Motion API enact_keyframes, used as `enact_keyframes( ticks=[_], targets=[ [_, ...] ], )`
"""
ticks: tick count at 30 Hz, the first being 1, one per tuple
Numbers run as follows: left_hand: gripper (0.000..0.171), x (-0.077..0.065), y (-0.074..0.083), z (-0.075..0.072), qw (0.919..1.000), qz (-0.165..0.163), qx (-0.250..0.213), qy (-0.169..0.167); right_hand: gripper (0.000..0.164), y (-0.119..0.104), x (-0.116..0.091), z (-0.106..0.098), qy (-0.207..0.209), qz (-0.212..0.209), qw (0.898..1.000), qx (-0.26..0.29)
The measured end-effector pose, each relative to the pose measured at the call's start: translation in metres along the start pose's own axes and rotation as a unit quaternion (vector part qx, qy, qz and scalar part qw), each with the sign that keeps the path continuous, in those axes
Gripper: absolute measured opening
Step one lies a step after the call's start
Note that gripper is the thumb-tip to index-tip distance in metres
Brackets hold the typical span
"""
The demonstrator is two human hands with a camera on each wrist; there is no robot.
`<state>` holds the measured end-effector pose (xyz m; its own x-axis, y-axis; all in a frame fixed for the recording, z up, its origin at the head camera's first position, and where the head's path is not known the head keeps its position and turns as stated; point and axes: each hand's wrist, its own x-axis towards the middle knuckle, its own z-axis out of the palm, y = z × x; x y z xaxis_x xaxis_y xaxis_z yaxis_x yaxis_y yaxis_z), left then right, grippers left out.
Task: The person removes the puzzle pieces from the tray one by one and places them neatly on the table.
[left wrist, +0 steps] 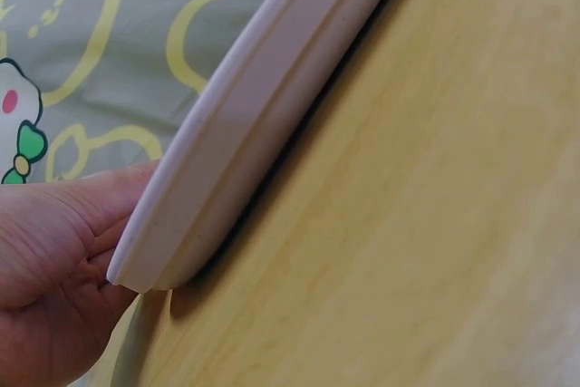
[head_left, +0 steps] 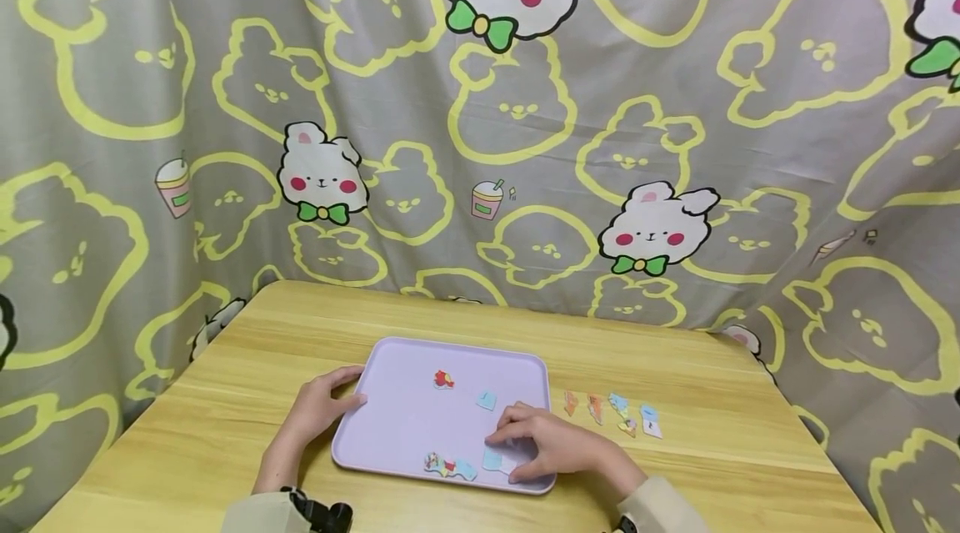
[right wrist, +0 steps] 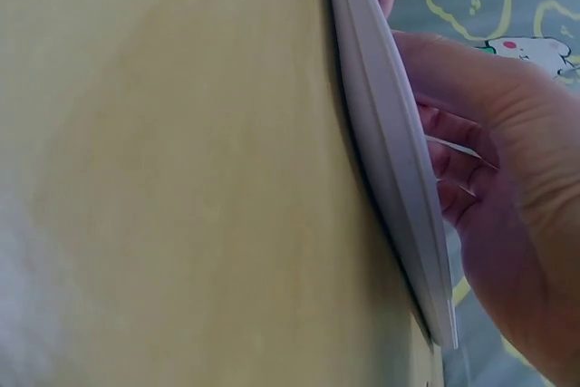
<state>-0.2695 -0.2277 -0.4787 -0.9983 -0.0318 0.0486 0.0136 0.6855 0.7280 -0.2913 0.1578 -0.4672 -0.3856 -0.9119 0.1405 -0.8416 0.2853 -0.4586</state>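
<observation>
A lilac tray lies on the table. My left hand grips its left edge, the thumb over the rim; the left wrist view shows that hand behind the tray wall. My right hand reaches over the lower right corner, index fingertip and thumb at opposite edges of a light-blue and white puzzle piece. Part of this piece is hidden by the hand. Left of it lie several joined colourful pieces. A red piece and a light-blue piece lie farther up the tray.
Right of the tray, several loose pieces lie on the wooden table: orange ones, a blue and yellow one and a blue and white one. A patterned curtain hangs behind the table and at its sides.
</observation>
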Motion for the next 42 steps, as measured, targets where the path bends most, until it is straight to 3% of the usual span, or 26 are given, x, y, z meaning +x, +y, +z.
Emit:
enact_keyframes(
  ticks=[16,26,30,35,42],
  targets=[
    [0.050,0.001,0.000,-0.001,1.0000,0.000,-0.001,-0.001,0.044,-0.005,0.006,-0.004,-0.050,-0.002,0.998,-0.022],
    [0.050,0.000,0.000,-0.002,1.0000,0.003,-0.003,0.000,0.041,-0.004,0.009,-0.003,-0.040,0.013,0.999,-0.019],
    [0.050,0.000,0.000,-0.001,1.0000,0.002,-0.005,0.000,0.038,-0.002,0.008,0.001,-0.008,0.012,1.000,-0.019],
    [0.050,-0.001,0.000,-0.001,1.0000,0.000,-0.008,-0.001,0.038,0.001,0.005,0.012,0.056,0.007,0.998,0.019],
    [0.050,-0.001,0.000,-0.001,1.0000,0.003,-0.005,-0.002,0.040,-0.001,0.007,0.027,0.192,-0.015,0.980,0.047]
  ],
)
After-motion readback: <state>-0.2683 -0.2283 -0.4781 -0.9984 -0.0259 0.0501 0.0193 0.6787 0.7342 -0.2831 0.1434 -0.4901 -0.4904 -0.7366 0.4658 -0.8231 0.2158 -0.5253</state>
